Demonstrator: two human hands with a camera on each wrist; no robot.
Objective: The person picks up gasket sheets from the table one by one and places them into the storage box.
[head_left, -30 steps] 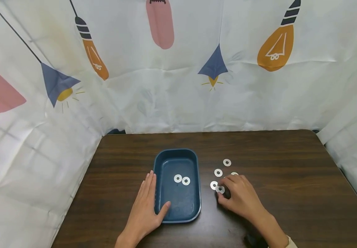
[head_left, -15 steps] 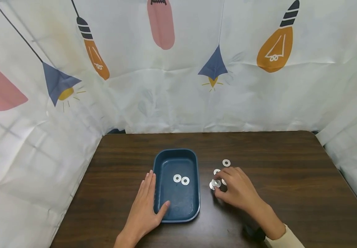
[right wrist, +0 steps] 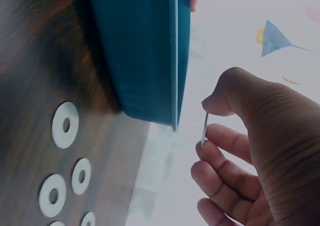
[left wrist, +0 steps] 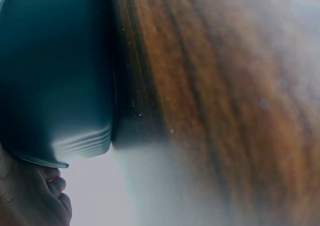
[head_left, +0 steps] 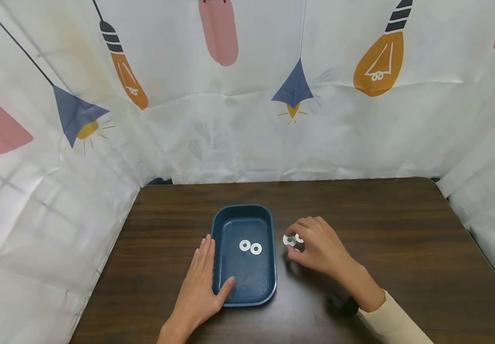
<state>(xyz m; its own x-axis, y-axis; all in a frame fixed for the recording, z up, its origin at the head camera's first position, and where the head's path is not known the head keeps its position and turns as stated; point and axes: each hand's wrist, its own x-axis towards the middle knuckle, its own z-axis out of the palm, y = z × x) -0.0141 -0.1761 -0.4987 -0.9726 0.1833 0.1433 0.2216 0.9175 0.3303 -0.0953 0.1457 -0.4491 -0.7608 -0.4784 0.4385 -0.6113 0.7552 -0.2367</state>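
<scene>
From where I stand, the person's right hand (head_left: 322,246), right of centre in the head view, pinches one white washer (head_left: 289,240) between thumb and fingertips. That washer is held up off the table (head_left: 359,205), just to the right of the blue tray (head_left: 251,286), without touching it. In the right wrist view it shows nearly edge-on, right of centre, with the other fingers loosely bent below it.

The left hand (head_left: 200,282), lower middle of the head view, lies along the tray's left side, its four fingers straight and close together, the thumb apart and reaching over the rim near the lower left corner.

I count two washers in the tray (head_left: 250,247), side by side around its middle, to the right of the left hand's fingers. Five loose washers (right wrist: 52,195) show on the table at lower left of the right wrist view, two of them cut by the bottom edge; from the head view the right hand hides most of these.

One pale sleeve (head_left: 395,317) shows at lower right, and behind the table hangs one white curtain (head_left: 230,129) printed with two orange bulbs (head_left: 379,64).
</scene>
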